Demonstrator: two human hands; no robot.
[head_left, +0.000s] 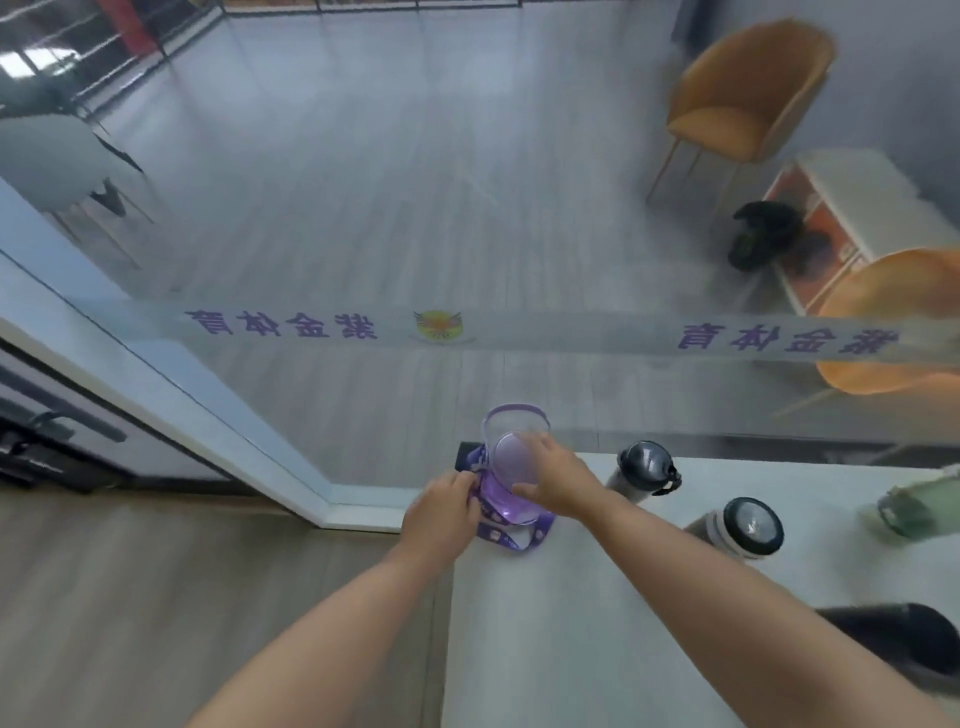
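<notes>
A clear purple bottle (506, 467) with a purple strap (506, 538) stands at the far left corner of a white table (571, 623), against a glass wall. My left hand (441, 514) pinches the strap beside the bottle's lower left. From the right, my right hand (553, 480) grips the bottle's body, with its fingers curled round it. The bottle's lower part is hidden behind both hands.
Two bottles with dark lids (647, 470) (748, 527) stand to the right on the table, with a green bottle (919, 506) lying further right. A dark object (904, 639) sits at the right edge. The glass wall (467, 332) bears a printed band; orange chairs (743, 98) stand behind it.
</notes>
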